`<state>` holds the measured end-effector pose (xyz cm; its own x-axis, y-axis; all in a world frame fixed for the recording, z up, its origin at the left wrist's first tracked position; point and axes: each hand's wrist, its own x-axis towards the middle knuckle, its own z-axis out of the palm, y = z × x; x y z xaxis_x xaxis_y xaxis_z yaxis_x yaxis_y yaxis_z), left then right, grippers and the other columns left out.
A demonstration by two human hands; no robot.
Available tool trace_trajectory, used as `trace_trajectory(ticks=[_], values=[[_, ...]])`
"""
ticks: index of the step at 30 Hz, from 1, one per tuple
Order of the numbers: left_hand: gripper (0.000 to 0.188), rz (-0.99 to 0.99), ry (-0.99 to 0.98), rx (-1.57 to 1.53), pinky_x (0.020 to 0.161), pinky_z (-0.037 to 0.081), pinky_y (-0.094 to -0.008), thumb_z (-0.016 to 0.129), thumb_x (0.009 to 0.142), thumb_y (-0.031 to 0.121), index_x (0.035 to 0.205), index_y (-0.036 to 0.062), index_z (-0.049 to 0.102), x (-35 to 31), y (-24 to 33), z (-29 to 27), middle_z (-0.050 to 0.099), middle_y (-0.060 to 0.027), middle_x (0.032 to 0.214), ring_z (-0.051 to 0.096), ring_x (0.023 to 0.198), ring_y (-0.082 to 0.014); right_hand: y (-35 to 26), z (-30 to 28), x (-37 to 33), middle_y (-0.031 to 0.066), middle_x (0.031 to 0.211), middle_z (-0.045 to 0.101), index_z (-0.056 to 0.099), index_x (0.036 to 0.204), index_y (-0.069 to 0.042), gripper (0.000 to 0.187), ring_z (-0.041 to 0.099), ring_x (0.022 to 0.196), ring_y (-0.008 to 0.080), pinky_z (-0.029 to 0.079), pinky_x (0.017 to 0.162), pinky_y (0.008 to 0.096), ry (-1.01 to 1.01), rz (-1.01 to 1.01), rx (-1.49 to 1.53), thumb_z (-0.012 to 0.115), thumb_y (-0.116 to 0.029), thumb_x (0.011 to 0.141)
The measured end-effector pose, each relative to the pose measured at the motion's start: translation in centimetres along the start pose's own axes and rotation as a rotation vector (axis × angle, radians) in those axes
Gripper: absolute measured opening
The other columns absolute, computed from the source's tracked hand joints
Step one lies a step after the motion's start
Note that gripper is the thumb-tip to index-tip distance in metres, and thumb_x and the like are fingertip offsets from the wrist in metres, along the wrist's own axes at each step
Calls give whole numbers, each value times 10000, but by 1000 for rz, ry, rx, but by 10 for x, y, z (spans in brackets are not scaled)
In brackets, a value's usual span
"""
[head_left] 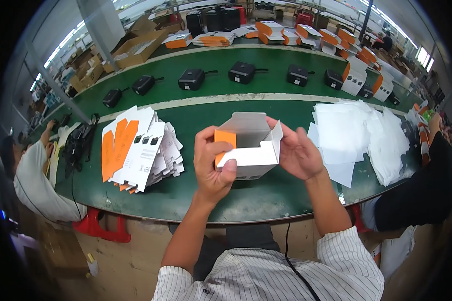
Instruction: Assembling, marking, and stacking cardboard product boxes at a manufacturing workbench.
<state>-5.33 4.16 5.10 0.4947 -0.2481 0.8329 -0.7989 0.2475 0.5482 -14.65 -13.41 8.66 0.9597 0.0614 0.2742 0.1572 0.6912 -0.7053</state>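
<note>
Over the green table I hold a white and orange carton [251,156], its top open and the far flap standing up. My left hand [212,163] grips its left side, the thumb on the near wall and fingers over the orange panel. At the carton's right side, my right hand [301,153] has its fingers apart beside the raised side flap; some fingertips are hidden behind it. Left of my hands lies a stack of flat, unfolded cartons [144,150], white with orange panels. To the right is a pile of thin white sheets [341,133].
Beyond a pale ledge [246,97], black box-shaped devices with straps [242,72] stand in a row on a green belt [173,67]. Folded cartons [271,30] fill the back shelf. People sit at both sides: a white sleeve [42,183] left, a dark sleeve [412,200] right.
</note>
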Motion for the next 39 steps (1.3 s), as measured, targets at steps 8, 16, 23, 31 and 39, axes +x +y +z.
trace_trajectory(ticks=[8,16,23,31,39], values=[[373,-351,92,-415,1068,302,-383,408,848,144,1173,-20,492,15,30,16,446,-175,1289,442,1204,-250,13,0,15,54,1231,533,442,1351,-78,538,555,1112,153,476,928,286,168,65,-178,548,34,836],[201,-461,-286,-521,945,360,-308,427,795,57,930,-9,561,29,21,-20,500,-136,1152,468,1089,-171,10,-2,8,120,1265,487,526,1261,-40,494,531,1162,220,445,991,325,-83,15,-105,524,44,774],[404,-788,-290,-399,854,438,-250,643,782,1,1152,33,484,39,32,-17,477,-110,1154,506,1051,-146,5,14,15,105,1340,465,401,1395,-35,620,429,1256,187,376,1038,332,43,159,-561,627,-86,820],[713,-416,-800,352,972,406,-455,811,637,116,1267,39,486,52,53,-19,441,-179,1188,465,1158,-335,-1,-7,10,138,1435,400,293,1452,-53,624,393,1297,221,331,1084,381,138,-48,-320,545,-304,940],[655,162,-21,92,976,445,-489,763,711,13,1255,87,406,-16,5,18,418,-185,1253,485,1180,-372,-40,-65,-17,74,1466,358,217,1495,-136,892,383,1320,244,351,1059,476,-7,259,-68,633,-564,833]])
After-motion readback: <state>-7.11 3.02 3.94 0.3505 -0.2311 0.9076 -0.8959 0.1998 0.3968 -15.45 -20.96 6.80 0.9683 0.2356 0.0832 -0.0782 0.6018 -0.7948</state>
